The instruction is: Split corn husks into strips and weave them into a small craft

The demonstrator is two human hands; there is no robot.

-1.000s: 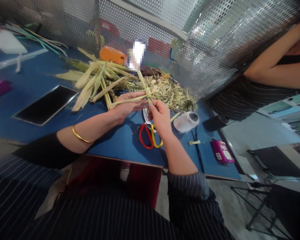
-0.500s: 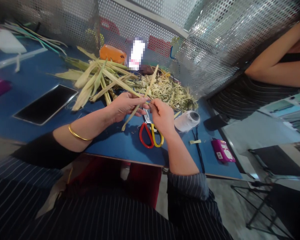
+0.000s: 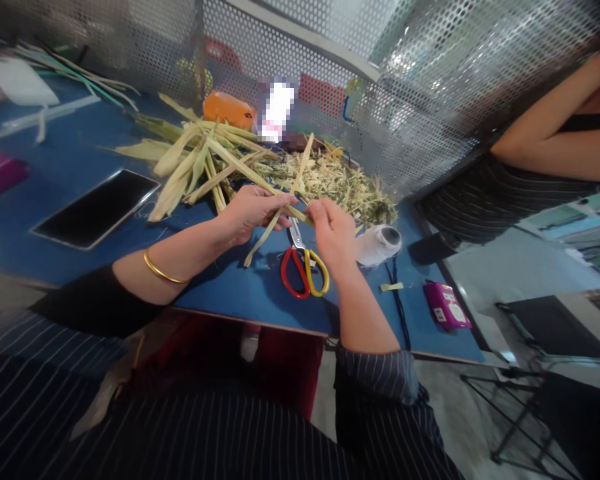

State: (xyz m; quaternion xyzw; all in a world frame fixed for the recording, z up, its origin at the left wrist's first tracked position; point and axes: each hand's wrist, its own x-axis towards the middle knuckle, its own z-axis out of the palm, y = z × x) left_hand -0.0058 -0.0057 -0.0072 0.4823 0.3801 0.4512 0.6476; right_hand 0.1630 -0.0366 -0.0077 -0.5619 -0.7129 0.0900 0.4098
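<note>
Two pale green-yellow corn husk strips cross between my hands over the blue table [image 3: 220, 287]. My left hand [image 3: 255, 212] pinches the husk strips [image 3: 263, 241] near their crossing. The thumb and fingers of my right hand [image 3: 333, 230] are closed on the end of one strip, just right of the crossing. Scissors [image 3: 296, 270] with one red and one yellow handle lie beneath, their blades partly hidden by my hands. A bundle of corn husks [image 3: 180, 167] lies beyond my left hand, and a heap of shredded husk [image 3: 350, 183] lies behind my right.
A white thread cone [image 3: 379, 245] lies right of my right hand, with a black cord [image 3: 399, 310] and a purple packet [image 3: 447, 305] farther right. A phone [image 3: 97, 208] lies at left. An orange pack [image 3: 229, 110] sits by the perforated metal screen [image 3: 260, 47]. Another person's arm [image 3: 555, 140] shows at right.
My right hand has moved slightly right, away from my left, drawing along the strip, and more of it shows between them. My left hand keeps its hold at the crossing.
</note>
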